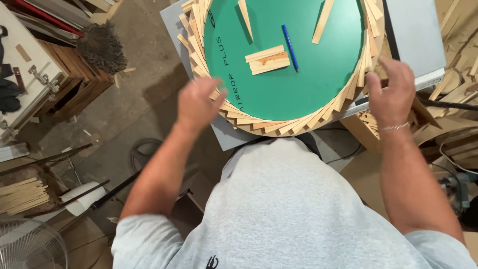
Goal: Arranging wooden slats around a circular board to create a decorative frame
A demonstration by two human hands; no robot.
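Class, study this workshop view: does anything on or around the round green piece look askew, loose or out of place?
Mostly tidy: the wooden slats fan evenly around the green disc. Loose items lie on the disc: a blue pen, stacked short wood blocks and two stray slats. Both hands, left hand and right hand, are at the rim, blurred.

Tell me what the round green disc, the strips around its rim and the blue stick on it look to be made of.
Green disc: smooth matte film or plastic, probably. Strips: pale bare wood, grain visible. Blue stick: likely a plastic pen.
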